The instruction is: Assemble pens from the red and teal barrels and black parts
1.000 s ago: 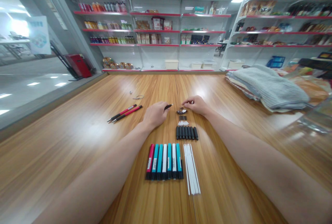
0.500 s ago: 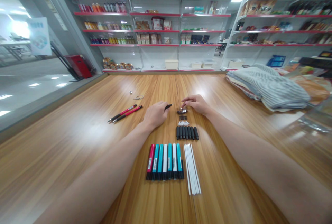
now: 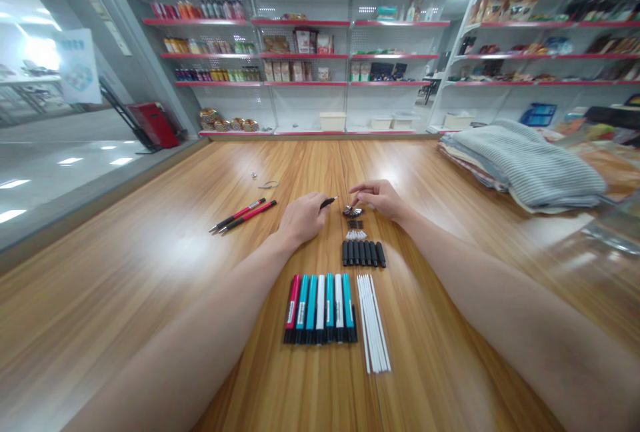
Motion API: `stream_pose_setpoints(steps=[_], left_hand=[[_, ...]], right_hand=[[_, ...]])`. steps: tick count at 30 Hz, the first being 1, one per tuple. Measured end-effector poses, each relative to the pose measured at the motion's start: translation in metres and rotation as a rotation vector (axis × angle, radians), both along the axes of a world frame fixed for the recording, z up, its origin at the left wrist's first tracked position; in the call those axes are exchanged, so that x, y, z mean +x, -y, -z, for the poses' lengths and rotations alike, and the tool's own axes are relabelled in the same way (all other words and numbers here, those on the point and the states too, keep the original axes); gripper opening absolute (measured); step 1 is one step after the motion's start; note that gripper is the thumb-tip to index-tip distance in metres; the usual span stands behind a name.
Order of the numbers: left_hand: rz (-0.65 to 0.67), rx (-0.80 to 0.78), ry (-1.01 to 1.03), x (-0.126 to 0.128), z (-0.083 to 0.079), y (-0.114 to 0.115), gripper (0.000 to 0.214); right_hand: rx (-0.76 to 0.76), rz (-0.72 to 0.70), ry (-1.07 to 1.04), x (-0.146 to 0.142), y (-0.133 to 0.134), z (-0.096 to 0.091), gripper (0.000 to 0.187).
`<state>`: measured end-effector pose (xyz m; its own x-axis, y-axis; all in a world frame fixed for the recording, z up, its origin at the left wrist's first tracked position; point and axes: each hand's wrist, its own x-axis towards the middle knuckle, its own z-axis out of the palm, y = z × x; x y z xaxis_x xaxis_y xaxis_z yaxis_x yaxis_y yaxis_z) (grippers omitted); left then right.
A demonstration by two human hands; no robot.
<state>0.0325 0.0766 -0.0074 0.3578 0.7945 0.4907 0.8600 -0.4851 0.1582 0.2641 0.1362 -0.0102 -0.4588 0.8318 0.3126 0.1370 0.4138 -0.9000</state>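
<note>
Head view: a wood-grained worktop (image 3: pixel 310 159) with a thin seam fills the foreground, glossy with reflected light. Behind it stand white shelves (image 3: pixel 300 57) edged in red, stocked with bottles and packets; a red case (image 3: pixel 153 127) sits on the floor at left. Folded cloths (image 3: pixel 540 165), a striped one uppermost, lie at the worktop's right.

The two hands are apart. The left hand (image 3: pixel 303 219) is closed around a black pen part (image 3: pixel 327 203), its pale tip pointing right. The right hand (image 3: pixel 381 199) reaches down with bent fingers at a cluster of silvery pieces (image 3: pixel 353 213); whether it grips one cannot be told. Nearer the person lie white bits (image 3: pixel 356 235), black sleeves (image 3: pixel 364 253), coloured barrels (image 3: pixel 320 309) and white refills (image 3: pixel 373 322). Two red-and-black pens (image 3: pixel 255 213) lie left of the left hand.

The left fingers hide most of the held part. Both forearms are cut off below, a clear container (image 3: pixel 610 232) at the right edge is incomplete, and package lettering is blurred.
</note>
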Motion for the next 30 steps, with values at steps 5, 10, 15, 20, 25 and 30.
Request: stream_pose_setpoints(steps=[5, 10, 15, 20, 25, 30], left_hand=[[0.003, -0.009, -0.006, 0.001, 0.0, 0.001, 0.019], [-0.004, -0.01, -0.01, 0.001, -0.001, 0.001, 0.02], [-0.01, -0.029, 0.002, 0.001, -0.002, 0.002, 0.02], [-0.013, -0.042, -0.002, 0.002, -0.003, 0.003, 0.021], [-0.009, -0.012, -0.022, 0.002, -0.002, 0.002, 0.02], [-0.042, -0.031, -0.033, 0.003, -0.003, 0.003, 0.021]], right_hand=[[0.003, -0.035, -0.013, -0.004, 0.003, -0.001, 0.034], [0.038, 0.032, 0.021, -0.007, 0.007, -0.002, 0.03], [0.195, 0.203, 0.114, -0.008, 0.006, -0.002, 0.024], [0.434, 0.338, 0.36, -0.009, 0.001, 0.0, 0.019], [0.353, 0.323, 0.456, -0.012, -0.006, 0.005, 0.021], [0.277, 0.309, 0.459, -0.014, -0.011, 0.012, 0.025]])
